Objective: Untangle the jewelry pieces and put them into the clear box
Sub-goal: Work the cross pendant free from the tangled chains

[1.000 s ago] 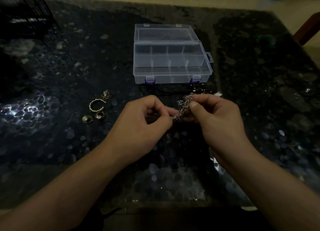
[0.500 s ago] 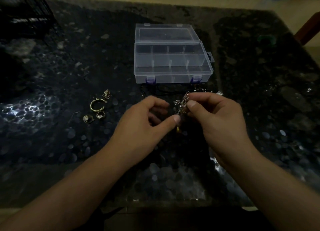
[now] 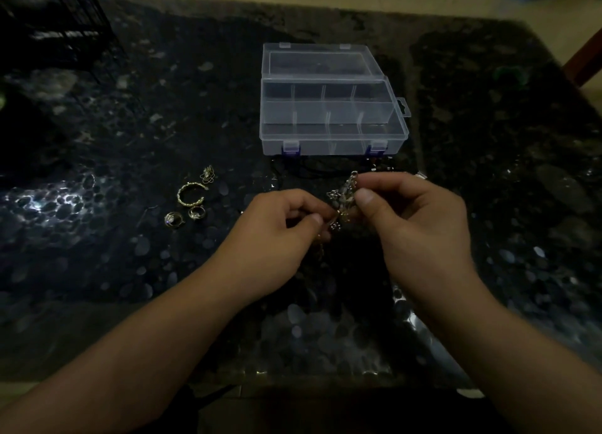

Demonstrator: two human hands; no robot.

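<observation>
Dim light falls on a dark pebble-patterned table [image 3: 97,254], with a pale floor beyond its far edge and a black wire rack [image 3: 65,26] at the far left. Near the middle sits the clear box [image 3: 332,140], lid swung back, its compartments apparently bare. Just short of it, both hands meet above the table: the right hand [image 3: 420,225] pinches the upper part of a silvery tangle [image 3: 343,199] between thumb and fingers, while the left hand [image 3: 277,238] nips its lower end, fingers curled tight. A gold strand seems to hang below the left fingers, though the gloom blurs it. Left of the hands lie a gold cuff [image 3: 190,194], two rings [image 3: 185,217] and a small gold piece [image 3: 207,174], apart from each other. A dark cord [image 3: 325,170] lies between box and hands. Judging from this, pulling the ends apart too hard could cinch the knot or snap a fine link; a slipped pinch could drop the tangle onto the dark table, where small parts would be hard to spot.
</observation>
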